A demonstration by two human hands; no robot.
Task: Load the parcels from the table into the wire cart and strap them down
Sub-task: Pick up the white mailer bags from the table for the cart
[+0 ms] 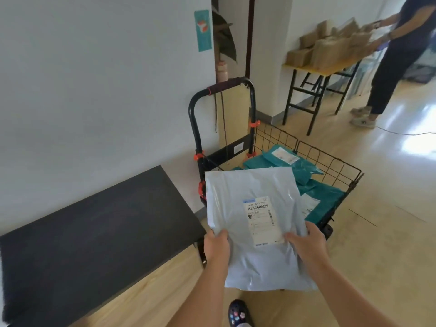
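Note:
I hold a large pale grey-blue parcel bag with a white shipping label, flat and lifted over the near end of the black wire cart. My left hand grips its left edge, thumb on top. My right hand grips its right side just below the label. Several teal parcel bags lie inside the cart, partly hidden by the grey parcel. The dark table stands at my left with nothing showing on its top.
The cart's black handle with red clips stands against the white wall. At the back right, another person works at a yellow-topped table piled with brown boxes. A cable runs across the light wood floor. My shoe is below.

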